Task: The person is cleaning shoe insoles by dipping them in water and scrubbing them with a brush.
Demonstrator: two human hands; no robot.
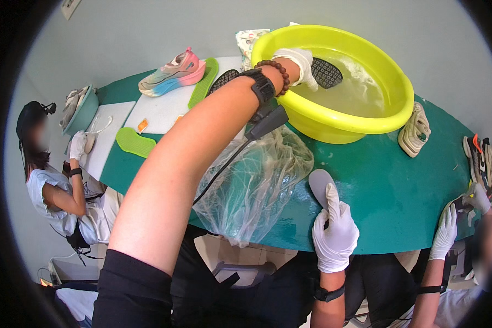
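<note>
My left hand [298,65], in a white glove, reaches over the near rim of a yellow-green plastic basin [340,128] that holds cloudy water. It grips one end of a black patterned insole [327,74] at the water; its fingers are partly hidden. Below the basin, my right hand [335,231], also gloved, holds the lower end of a grey insole [322,186] over the green table, one finger lying along it. A crumpled clear plastic bag [254,184] lies between my arms. Another black insole [225,81] shows partly behind my left forearm.
A multicoloured running shoe [172,76] and green insoles [205,82] [135,142] are at left. A beige shoe [415,130] stands right of the basin. People in gloves [78,145] [445,231] handle shoes on both sides. A cable hangs beside my left arm.
</note>
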